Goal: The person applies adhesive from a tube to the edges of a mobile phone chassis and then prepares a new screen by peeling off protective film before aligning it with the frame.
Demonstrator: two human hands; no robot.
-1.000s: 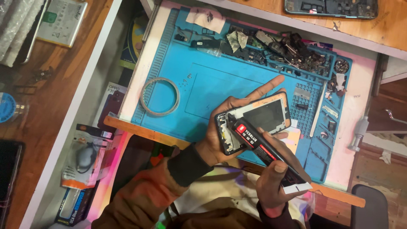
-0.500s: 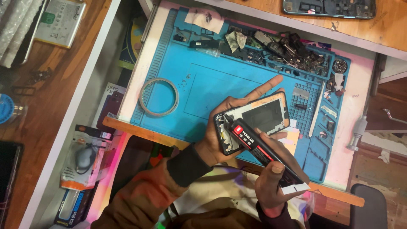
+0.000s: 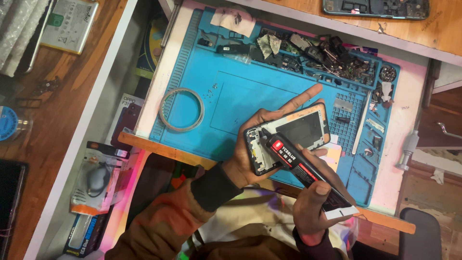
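**Glue tube at the edge of a bared phone frame**

Nearest, the right hand [image 3: 315, 204] has its grip closed on a black glue tube [image 3: 301, 168] with a red label, thumb on top near the flattened tail, the nozzle slanting up to the lower left rim of the phone frame [image 3: 288, 137]. The tube looks soft and light; a squeeze low on the body would likely push out too much, so a hold near the tail seems sound. The left hand [image 3: 255, 154] cradles the frame from beneath, its grip wrapped round the left end, forefinger stretched out past the top edge. The frame seems thin, stiff and easily bent or scratched, best held by its sides. It hovers over the blue work mat [image 3: 231, 101] on the counter [image 3: 409, 139]. A ring of tape [image 3: 181, 109] lies to the left on the mat. Farther off, a heap of small parts [image 3: 332, 55] fills the mat's trays, too tangled to sort. The nozzle tip is too small to see, and the left palm is hidden.
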